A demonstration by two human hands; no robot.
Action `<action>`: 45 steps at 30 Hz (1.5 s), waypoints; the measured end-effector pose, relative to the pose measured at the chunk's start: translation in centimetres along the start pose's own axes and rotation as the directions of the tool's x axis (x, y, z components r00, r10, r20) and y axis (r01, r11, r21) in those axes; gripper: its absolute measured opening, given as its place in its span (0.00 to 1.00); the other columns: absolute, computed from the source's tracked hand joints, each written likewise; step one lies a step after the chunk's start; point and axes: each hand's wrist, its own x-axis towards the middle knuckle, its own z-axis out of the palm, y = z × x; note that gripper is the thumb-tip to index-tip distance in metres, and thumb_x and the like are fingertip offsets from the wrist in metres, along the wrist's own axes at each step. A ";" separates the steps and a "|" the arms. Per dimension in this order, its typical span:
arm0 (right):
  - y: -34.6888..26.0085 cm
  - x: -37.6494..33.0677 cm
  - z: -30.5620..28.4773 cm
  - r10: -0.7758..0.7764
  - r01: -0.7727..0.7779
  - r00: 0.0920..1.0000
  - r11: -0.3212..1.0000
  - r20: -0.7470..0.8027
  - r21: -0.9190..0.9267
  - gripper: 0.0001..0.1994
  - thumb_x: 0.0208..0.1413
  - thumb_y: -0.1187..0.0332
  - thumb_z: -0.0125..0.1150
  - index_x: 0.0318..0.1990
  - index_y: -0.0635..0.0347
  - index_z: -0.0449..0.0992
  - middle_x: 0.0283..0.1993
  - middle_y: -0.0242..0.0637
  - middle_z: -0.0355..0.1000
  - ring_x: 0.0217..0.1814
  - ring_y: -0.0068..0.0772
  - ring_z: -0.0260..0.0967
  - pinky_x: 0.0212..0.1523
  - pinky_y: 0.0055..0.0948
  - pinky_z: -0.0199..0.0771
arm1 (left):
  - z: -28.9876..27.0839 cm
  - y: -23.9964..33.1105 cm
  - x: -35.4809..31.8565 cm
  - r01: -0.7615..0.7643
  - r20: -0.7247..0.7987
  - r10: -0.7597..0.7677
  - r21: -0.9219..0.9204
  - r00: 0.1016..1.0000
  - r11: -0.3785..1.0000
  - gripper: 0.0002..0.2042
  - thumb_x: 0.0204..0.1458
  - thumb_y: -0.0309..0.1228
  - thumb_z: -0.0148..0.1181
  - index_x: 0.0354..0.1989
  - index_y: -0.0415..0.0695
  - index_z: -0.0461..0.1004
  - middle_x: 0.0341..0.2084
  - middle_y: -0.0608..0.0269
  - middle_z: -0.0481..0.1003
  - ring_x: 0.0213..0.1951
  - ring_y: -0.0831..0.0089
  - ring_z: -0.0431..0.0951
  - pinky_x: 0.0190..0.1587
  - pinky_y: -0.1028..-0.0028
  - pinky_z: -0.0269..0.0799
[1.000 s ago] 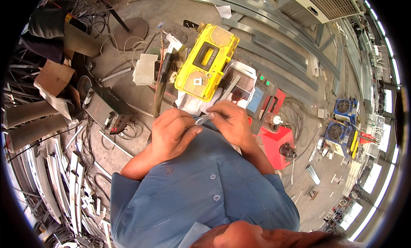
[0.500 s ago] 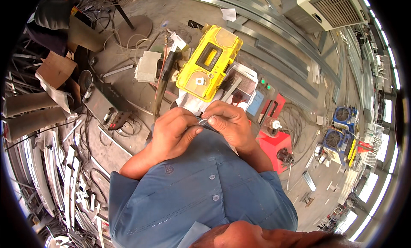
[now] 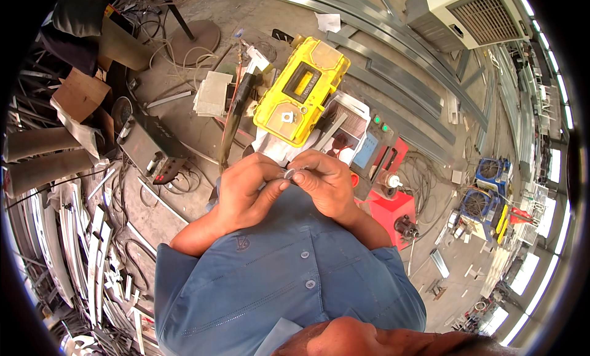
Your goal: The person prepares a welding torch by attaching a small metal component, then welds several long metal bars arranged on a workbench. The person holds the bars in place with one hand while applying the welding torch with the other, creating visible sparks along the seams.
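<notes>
Here, my left hand and right hand pinching one small metal piece together, just below yellow toolbox.

Head-worn fisheye, straight down, close overhead.

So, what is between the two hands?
In the head view, a small silvery metal part sits pinched between the left hand and right hand; its kind is unclear.

concrete floor | on it: yellow toolbox, metal channels, red machine, cables
</notes>
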 end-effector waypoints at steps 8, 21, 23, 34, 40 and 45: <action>0.1 -0.3 1.1 0.051 -0.039 0.996 0.984 -0.068 0.177 0.06 0.67 0.73 0.62 0.46 0.64 0.79 0.43 0.32 0.79 0.45 0.19 0.73 0.46 0.22 0.74 | 0.3 0.0 0.0 0.048 0.007 -0.048 -0.029 0.999 0.998 0.08 0.51 0.20 0.70 0.36 0.37 0.76 0.30 0.55 0.77 0.30 0.61 0.79 0.33 0.68 0.75; 0.0 -0.6 1.0 0.025 -0.025 1.000 0.996 0.005 0.080 0.08 0.64 0.73 0.65 0.48 0.64 0.80 0.47 0.36 0.77 0.48 0.23 0.72 0.48 0.23 0.72 | -0.3 0.1 -0.4 0.022 0.009 -0.021 -0.048 1.000 0.999 0.08 0.51 0.19 0.68 0.35 0.38 0.75 0.30 0.55 0.76 0.31 0.59 0.78 0.35 0.66 0.74; -0.4 -0.6 1.3 -0.032 0.034 0.999 0.996 -0.028 0.079 0.08 0.65 0.73 0.64 0.49 0.65 0.80 0.47 0.36 0.76 0.47 0.22 0.71 0.47 0.23 0.71 | -0.4 0.0 -0.5 0.065 0.016 -0.063 -0.086 0.998 0.994 0.08 0.50 0.19 0.69 0.35 0.39 0.75 0.30 0.55 0.76 0.31 0.58 0.78 0.35 0.66 0.74; -3.2 1.0 -1.3 0.037 -0.021 0.988 0.994 0.149 -0.109 0.08 0.63 0.70 0.61 0.38 0.67 0.81 0.36 0.33 0.76 0.36 0.19 0.69 0.38 0.23 0.68 | -0.8 0.2 -0.6 0.019 0.093 -0.018 -0.007 0.996 1.000 0.07 0.52 0.20 0.68 0.36 0.37 0.76 0.32 0.54 0.77 0.32 0.60 0.78 0.35 0.67 0.73; -3.9 1.3 -1.9 0.115 -0.067 0.968 0.975 0.224 -0.213 0.05 0.56 0.73 0.65 0.37 0.65 0.81 0.35 0.32 0.76 0.37 0.20 0.71 0.38 0.24 0.70 | -0.9 0.0 -0.7 0.103 0.154 -0.087 -0.098 0.984 0.990 0.07 0.51 0.22 0.67 0.35 0.39 0.74 0.31 0.55 0.76 0.34 0.57 0.78 0.38 0.64 0.74; -4.7 1.3 -1.5 0.222 -0.182 0.944 0.967 0.243 -0.177 0.04 0.55 0.74 0.65 0.36 0.65 0.80 0.35 0.31 0.76 0.37 0.19 0.70 0.39 0.24 0.70 | -0.9 -0.5 -1.1 0.251 0.214 -0.197 -0.269 0.957 0.930 0.06 0.55 0.23 0.66 0.35 0.38 0.74 0.31 0.56 0.75 0.35 0.62 0.77 0.40 0.67 0.72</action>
